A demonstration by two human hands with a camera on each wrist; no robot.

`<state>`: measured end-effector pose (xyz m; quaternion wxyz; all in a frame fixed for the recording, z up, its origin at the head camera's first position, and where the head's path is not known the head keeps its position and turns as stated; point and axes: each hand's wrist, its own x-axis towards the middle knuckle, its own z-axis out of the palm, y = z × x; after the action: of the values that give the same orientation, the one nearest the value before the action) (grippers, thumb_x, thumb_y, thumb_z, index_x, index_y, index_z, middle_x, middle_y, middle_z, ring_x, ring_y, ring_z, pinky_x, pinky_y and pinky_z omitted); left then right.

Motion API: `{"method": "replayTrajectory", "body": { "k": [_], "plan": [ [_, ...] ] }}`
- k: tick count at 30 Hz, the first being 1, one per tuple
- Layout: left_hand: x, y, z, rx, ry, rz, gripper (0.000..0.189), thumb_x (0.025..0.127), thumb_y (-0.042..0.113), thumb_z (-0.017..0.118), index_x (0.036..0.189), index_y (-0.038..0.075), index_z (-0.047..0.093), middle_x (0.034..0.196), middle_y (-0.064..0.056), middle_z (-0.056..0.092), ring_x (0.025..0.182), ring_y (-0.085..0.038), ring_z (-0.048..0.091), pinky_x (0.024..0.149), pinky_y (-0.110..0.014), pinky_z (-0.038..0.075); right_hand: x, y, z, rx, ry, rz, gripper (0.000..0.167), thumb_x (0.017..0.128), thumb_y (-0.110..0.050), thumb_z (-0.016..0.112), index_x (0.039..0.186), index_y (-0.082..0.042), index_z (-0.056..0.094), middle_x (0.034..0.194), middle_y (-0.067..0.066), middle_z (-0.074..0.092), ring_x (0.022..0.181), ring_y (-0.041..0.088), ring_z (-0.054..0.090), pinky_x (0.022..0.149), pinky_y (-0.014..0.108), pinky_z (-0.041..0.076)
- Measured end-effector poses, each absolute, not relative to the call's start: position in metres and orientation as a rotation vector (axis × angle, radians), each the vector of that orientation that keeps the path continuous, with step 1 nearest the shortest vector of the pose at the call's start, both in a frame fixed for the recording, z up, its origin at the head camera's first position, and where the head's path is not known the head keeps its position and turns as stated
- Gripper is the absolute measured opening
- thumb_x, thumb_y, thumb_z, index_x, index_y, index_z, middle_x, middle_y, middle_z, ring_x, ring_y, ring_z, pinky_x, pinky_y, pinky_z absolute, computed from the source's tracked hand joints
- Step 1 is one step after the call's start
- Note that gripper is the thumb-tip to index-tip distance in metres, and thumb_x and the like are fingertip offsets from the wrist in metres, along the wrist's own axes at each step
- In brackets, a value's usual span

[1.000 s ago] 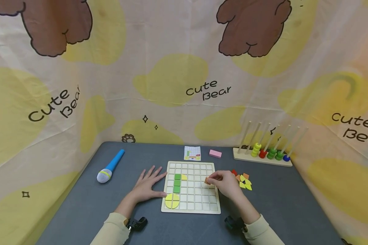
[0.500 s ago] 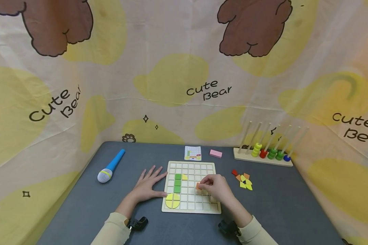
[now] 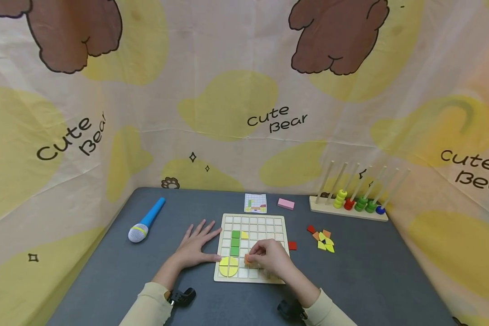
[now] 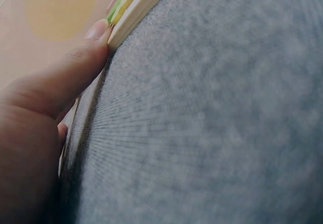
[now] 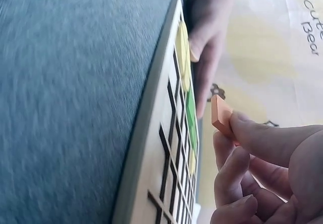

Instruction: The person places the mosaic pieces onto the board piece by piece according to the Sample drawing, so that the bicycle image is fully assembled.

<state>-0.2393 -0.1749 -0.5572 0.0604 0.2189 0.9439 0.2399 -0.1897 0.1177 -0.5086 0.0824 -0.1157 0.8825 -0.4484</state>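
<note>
My right hand (image 3: 270, 257) pinches an orange tile (image 5: 222, 115) between thumb and forefinger, just over the lower left part of a wooden grid board (image 3: 269, 222). Spread flat, my left hand (image 3: 195, 246) has its fingertips and thumb (image 4: 98, 30) at the board's left edge. On the board, green squares (image 3: 235, 242) form a column in the second file, with a small yellow piece (image 3: 244, 235) to their right. Yellow quarter pieces make up a circle (image 3: 228, 267) at the lower left corner. A red tile (image 3: 292, 245) lies on the table against the board's right edge.
Right of the board lies a small pile of yellow, orange and red pieces (image 3: 325, 242). Behind it are a printed pattern card (image 3: 255, 203), a pink block (image 3: 286, 203) and a pegged bead counter (image 3: 348, 208). A blue toy microphone (image 3: 146, 220) lies at the left.
My right hand has carried the orange tile leftward and nearer across the board. The red tile at the right edge has come into view from behind the hand. My left hand stays put.
</note>
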Motion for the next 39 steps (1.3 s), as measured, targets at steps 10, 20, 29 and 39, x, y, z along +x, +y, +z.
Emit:
{"method": "replayTrajectory", "body": {
  "k": [10,20,29,39],
  "plan": [
    [-0.24,-0.175,-0.559,0.64,2.852,0.713,0.098,0.077,0.078,0.067,0.158,0.034,0.034,0.169,0.0,0.019,0.158,-0.033,0.003,0.123,-0.062,-0.004,-0.187,0.104,-0.514,-0.367,2.704,-1.21,0.016,0.085,-0.028,0.083,0.074,-0.023,0.072,0.065,-0.011,0.061,0.061,0.008,0.054,0.056,0.024,0.042],
    [-0.24,-0.174,-0.559,0.65,2.86,0.713,0.097,0.077,0.076,0.068,0.158,0.033,0.036,0.169,-0.002,0.021,0.157,-0.035,0.006,0.122,-0.063,-0.002,-0.19,0.099,-0.52,-0.397,2.8,-1.092,0.016,0.085,-0.028,0.082,0.073,-0.024,0.073,0.063,-0.014,0.059,0.059,0.005,0.053,0.054,0.025,0.041],
    [-0.239,-0.175,-0.558,0.647,2.853,0.719,0.096,0.078,0.076,0.067,0.158,0.032,0.037,0.169,-0.003,0.022,0.157,-0.036,0.006,0.122,-0.064,-0.002,-0.192,0.096,-0.519,-0.429,2.826,-1.045,0.012,0.083,-0.025,0.084,0.074,-0.022,0.076,0.066,-0.014,0.063,0.061,0.004,0.053,0.056,0.025,0.043],
    [-0.24,-0.175,-0.557,0.663,2.855,0.716,0.097,0.078,0.077,0.067,0.158,0.032,0.036,0.169,-0.002,0.021,0.157,-0.035,0.006,0.122,-0.064,-0.002,-0.193,0.104,-0.511,-0.411,2.764,-1.145,0.011,0.084,-0.022,0.083,0.078,-0.018,0.075,0.069,-0.01,0.063,0.062,0.006,0.054,0.055,0.025,0.044]
  ]
}}
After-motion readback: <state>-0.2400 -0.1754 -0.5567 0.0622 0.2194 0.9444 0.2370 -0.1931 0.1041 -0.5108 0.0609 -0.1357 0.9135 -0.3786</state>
